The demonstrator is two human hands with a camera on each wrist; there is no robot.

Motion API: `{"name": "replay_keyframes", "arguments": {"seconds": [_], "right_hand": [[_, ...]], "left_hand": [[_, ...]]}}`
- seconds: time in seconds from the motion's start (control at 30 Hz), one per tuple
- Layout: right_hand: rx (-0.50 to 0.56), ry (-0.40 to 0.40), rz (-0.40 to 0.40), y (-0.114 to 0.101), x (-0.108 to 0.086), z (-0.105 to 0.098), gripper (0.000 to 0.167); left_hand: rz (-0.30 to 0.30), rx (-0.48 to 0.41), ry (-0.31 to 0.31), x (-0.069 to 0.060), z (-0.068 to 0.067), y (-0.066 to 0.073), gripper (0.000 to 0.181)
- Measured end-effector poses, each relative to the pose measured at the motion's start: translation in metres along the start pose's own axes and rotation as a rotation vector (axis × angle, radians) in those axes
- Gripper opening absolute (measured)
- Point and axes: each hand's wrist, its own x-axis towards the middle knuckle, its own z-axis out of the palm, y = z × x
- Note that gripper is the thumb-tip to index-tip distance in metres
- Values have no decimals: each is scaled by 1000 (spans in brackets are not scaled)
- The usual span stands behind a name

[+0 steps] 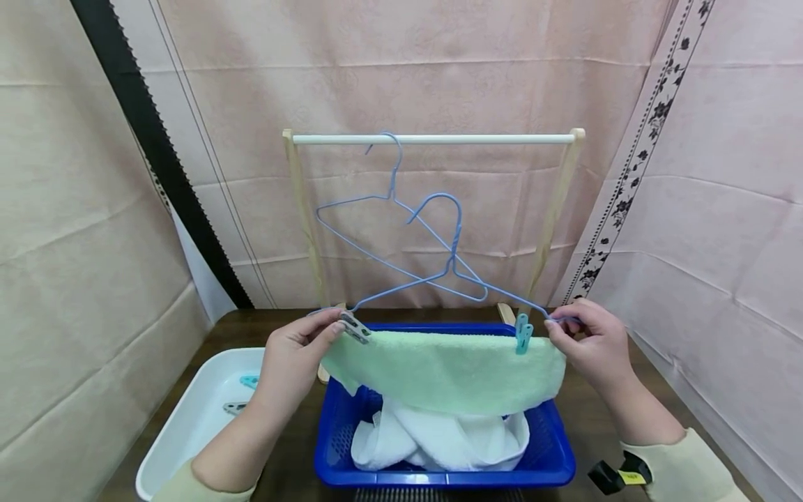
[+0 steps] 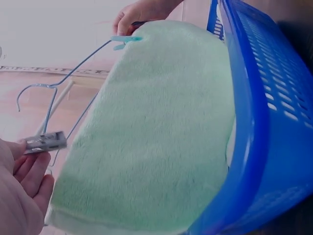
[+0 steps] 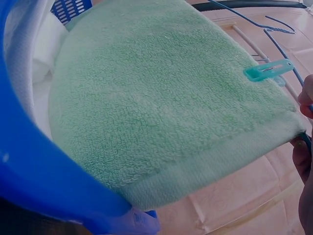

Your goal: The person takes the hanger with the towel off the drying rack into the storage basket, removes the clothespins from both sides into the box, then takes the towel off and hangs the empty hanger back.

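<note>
A light green towel (image 1: 439, 369) hangs from a blue wire hanger (image 1: 453, 244). Near its right end a teal clothespin (image 1: 523, 335) clips the towel's top edge; it also shows in the right wrist view (image 3: 268, 70). My left hand (image 1: 295, 352) pinches a grey clothespin (image 1: 355, 328) between thumb and fingers at the towel's upper left corner. In the left wrist view this grey clothespin (image 2: 45, 142) is beside the towel's edge; whether it bites the cloth I cannot tell. My right hand (image 1: 590, 341) grips the hanger's right end.
Below the towel stands a blue basket (image 1: 445, 479) holding white cloth (image 1: 439, 439). At left lies a white tray (image 1: 182, 418) with a teal clothespin (image 1: 249, 381) and a grey one. Behind, a second blue hanger (image 1: 351, 244) hangs on a rack's white rod (image 1: 489, 139).
</note>
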Motion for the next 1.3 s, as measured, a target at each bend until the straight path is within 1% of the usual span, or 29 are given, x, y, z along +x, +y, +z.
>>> {"name": "replay_keyframes", "arguments": {"seconds": [0.13,0.3,0.43,0.57,0.63,0.7,0.8,0.87,0.97,1.13,1.3], "right_hand": [[-8,5,-1,9,-3,-1,26],[-6,2,0,9,-2,-1,26],[-7,7,2,8,-2,0,26],[-6,18,2,8,-3,0,26],[-9,16,7,8,-3,0,26],[-9,12,11,8,-2,0,25],[-16,7,12,9,-2,1,25],[-14,9,5,10,-3,1,25],[-7,10,-6,11,-4,1,24],[-1,16,-27,11,-4,2,24],[2,13,-43,12,-4,3,25]], "left_hand": [[3,2,-27,-2,-5,-2,40],[48,0,-61,-5,-14,-7,42],[66,24,-59,-8,-26,-10,42],[76,59,-32,-11,-36,-14,42],[88,98,-8,-13,-41,-17,42],[107,162,19,-15,-47,-20,41],[135,300,47,-17,-57,-24,40],[150,400,45,-18,-63,-26,39],[162,512,11,-20,-71,-29,37],[172,643,-66,-19,-82,-34,36],[183,761,-124,-17,-92,-45,35]]}}
